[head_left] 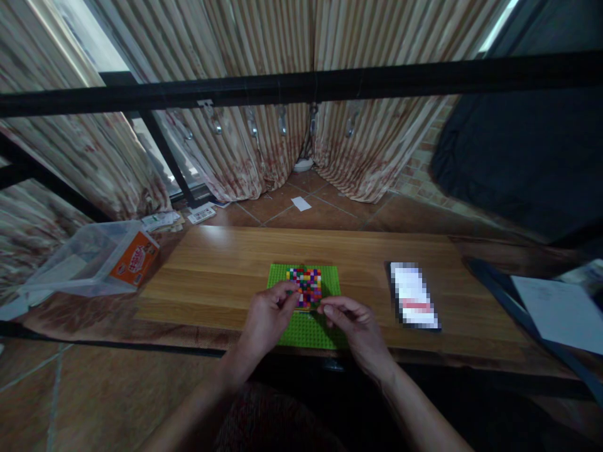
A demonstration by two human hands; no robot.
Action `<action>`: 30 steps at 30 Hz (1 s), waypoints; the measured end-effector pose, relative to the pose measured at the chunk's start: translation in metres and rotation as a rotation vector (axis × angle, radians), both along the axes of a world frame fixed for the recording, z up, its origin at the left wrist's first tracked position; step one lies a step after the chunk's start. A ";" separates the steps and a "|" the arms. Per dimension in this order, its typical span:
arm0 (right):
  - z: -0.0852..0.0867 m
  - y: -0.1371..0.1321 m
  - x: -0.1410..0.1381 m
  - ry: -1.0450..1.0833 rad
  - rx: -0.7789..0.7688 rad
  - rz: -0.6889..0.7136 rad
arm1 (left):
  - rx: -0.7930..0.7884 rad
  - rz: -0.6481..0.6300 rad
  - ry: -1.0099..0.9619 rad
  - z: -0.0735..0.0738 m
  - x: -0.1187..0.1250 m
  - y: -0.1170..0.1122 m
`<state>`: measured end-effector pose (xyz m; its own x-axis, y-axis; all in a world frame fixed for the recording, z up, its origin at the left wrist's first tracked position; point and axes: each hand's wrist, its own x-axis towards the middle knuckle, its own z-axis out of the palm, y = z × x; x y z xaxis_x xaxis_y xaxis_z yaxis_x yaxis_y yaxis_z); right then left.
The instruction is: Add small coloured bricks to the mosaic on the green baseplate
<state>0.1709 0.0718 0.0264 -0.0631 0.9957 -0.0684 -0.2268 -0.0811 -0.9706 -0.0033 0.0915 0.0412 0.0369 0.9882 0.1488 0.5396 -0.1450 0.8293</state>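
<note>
A green studded baseplate (330, 279) lies on the wooden table top (211, 270) just in front of me. A block of many small coloured bricks (306, 282) stands on it. My left hand (266, 320) has its fingers pinched at the block's near left edge. My right hand (355, 326) is curled with fingertips pinched at the block's near right corner. Whatever the fingertips hold is too small to make out.
A phone (414, 295) lies on the table to the right of the baseplate. A clear plastic tub (80, 260) with an orange packet sits left of the table. A black bar (301, 85) crosses overhead. Papers (560, 311) rest at the right.
</note>
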 end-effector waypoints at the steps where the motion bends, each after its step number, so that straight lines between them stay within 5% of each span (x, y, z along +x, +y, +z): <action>1: 0.000 0.000 0.001 -0.005 0.004 -0.006 | -0.003 0.009 0.008 -0.001 -0.005 0.007; 11: 0.000 0.002 0.002 -0.009 0.014 -0.015 | -0.019 -0.048 0.142 -0.016 -0.011 0.043; 30: -0.002 0.002 0.002 0.003 -0.001 0.002 | -0.054 -0.088 0.360 0.004 -0.009 0.050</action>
